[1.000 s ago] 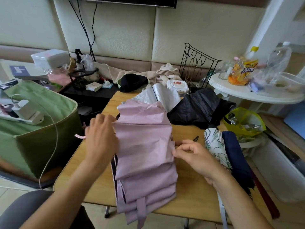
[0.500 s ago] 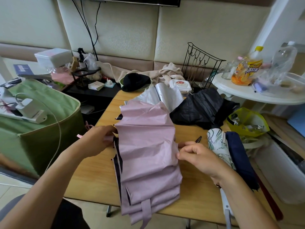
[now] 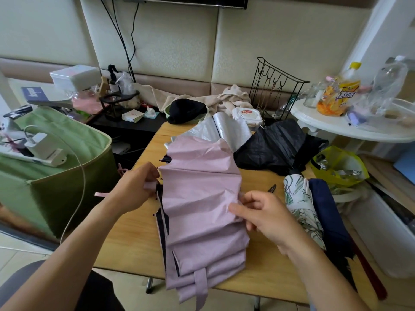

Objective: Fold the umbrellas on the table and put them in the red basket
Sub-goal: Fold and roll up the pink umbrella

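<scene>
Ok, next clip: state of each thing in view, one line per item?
pink umbrella: collapsed, canopy pleated flat on the table, strap loose, not yet rolled.
left hand: fingers pinch the canopy's left edge.
right hand: fingers pinch the canopy's right edge.
black umbrella: crumpled, unfolded.
silver umbrella: loose, partly under the pink one.
patterned umbrella: loosely gathered, lying at the table's right.
navy umbrella: loosely gathered beside it.
</scene>
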